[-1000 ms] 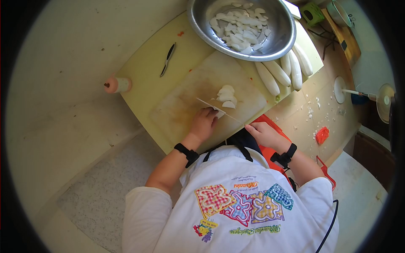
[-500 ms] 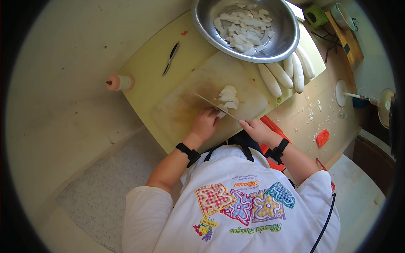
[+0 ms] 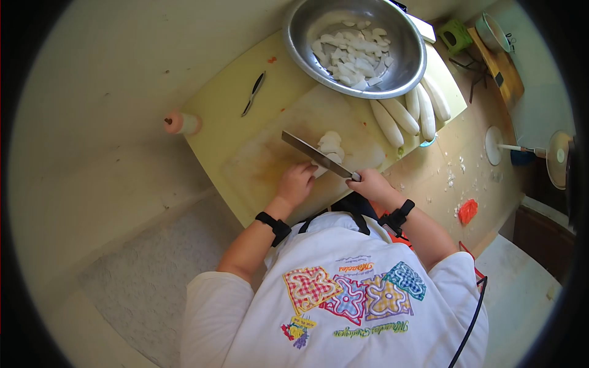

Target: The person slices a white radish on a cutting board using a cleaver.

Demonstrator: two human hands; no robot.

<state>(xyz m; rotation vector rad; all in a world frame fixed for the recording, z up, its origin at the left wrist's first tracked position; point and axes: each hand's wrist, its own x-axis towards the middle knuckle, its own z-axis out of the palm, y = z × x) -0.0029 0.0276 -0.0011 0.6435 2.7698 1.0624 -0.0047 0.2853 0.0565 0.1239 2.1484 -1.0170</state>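
My right hand is wrapped round the handle of a kitchen knife, its wide blade slanting up to the left with the flat side showing. Fingers bent, my left hand grips a piece of white radish close to the blade, partly hidden by the knife and fingers. Just beyond the blade, several thin radish slices overlap on the pale cutting board. Whether the edge touches the radish I cannot tell.
A metal basin holding many white slices stands at the back. Whole peeled radishes lie beside it. On the yellowish table are a slim black-and-silver tool and a pink-capped bottle. White scraps and a red bag litter the floor.
The knife has turned, so its broad side shows instead of a thin edge. My right hand has shifted slightly up; my left still grips the radish. The whole view has shifted slightly.
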